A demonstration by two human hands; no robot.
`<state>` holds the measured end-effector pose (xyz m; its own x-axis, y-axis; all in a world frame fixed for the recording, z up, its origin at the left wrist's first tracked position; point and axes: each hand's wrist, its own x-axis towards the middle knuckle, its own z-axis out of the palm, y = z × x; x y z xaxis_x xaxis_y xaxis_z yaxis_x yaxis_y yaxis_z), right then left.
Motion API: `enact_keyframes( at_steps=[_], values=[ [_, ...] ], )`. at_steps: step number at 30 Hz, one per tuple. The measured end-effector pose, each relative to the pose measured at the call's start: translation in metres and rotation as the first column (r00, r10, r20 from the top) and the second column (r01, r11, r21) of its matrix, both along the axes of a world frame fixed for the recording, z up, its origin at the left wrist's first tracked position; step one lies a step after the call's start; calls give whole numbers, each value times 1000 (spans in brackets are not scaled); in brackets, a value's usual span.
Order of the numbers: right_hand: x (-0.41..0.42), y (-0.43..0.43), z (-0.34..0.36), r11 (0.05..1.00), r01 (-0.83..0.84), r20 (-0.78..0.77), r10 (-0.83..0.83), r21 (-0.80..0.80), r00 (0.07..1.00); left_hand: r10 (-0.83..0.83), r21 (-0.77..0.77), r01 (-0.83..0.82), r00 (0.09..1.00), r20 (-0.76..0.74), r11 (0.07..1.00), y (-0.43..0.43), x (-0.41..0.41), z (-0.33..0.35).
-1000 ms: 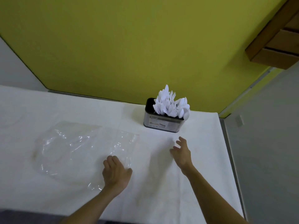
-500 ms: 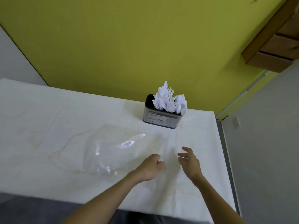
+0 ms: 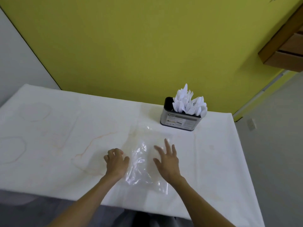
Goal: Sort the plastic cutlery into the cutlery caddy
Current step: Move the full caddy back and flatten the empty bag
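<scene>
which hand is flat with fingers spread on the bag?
The right hand: fingers spread and extended over the clear plastic bag. The left hand is curled, fingers bent at the bag's left edge.

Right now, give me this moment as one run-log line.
cutlery: upright in caddy | plastic bag: lying on table | left hand: curled at bag edge | right hand: open, flat on bag

A cutlery caddy (image 3: 180,118) stands at the far right of the tabletop (image 3: 65,128) near the wall, plastic cutlery (image 3: 188,104) upright in it. Before it lies a plastic bag (image 3: 142,161), apparently empty, between both hands.
</scene>
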<state>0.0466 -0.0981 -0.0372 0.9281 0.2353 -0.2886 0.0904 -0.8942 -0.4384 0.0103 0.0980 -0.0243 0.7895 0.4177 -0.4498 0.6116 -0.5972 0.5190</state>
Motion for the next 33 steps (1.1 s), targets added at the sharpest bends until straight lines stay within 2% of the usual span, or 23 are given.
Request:
enact_keyframes(
  at_steps=[1,2,3,4,7,9,12,15,19,20,22,24,27,29,30,33],
  values=[
    [-1,3,3,982,188,0,-188,37,982,29,-67,-27,999,33,997,-2,1,2],
    [-1,5,5,921,378,-52,-374,95,926,55,-170,-48,998,38,984,-6,2,5],
    [1,5,6,831,535,-155,-514,155,844,55,-266,-53,998,-1,962,-10,5,9],
    [3,3,6,745,638,-269,-584,197,766,19,-314,-34,998,-53,949,-15,8,12],
    [9,-17,11,551,791,-518,-610,267,599,-182,-255,149,977,-112,955,-32,15,11],
    [11,-36,15,526,808,-563,-595,267,573,-319,-180,304,946,-59,936,-49,17,13],
    [6,-68,21,571,775,-430,-649,271,628,-578,-25,580,814,53,814,-93,21,23],
    [-4,-103,37,519,761,-251,-735,390,630,-711,77,708,695,107,702,-150,27,35],
    [-14,-174,66,363,697,-93,-847,618,524,-820,25,841,520,239,541,-226,39,51],
    [-17,-199,74,327,680,-62,-875,657,480,-846,44,869,468,257,494,-254,42,56],
    [-22,-244,84,311,649,27,-912,694,408,-862,142,875,406,304,463,-305,45,65],
    [-27,-285,90,327,636,130,-933,699,336,-837,201,850,388,385,487,-356,48,69],
    [-32,-349,85,324,658,231,-946,680,227,-800,158,864,354,484,478,-432,54,67],
    [-37,-392,67,304,698,241,-952,648,190,-761,17,872,417,498,489,-480,57,57],
    [-39,-415,53,293,716,224,-955,634,193,-742,-86,856,489,459,510,-503,59,44],
    [-45,-461,2,276,755,108,-958,595,265,-741,-226,794,607,288,564,-550,68,-14]
  ],
)
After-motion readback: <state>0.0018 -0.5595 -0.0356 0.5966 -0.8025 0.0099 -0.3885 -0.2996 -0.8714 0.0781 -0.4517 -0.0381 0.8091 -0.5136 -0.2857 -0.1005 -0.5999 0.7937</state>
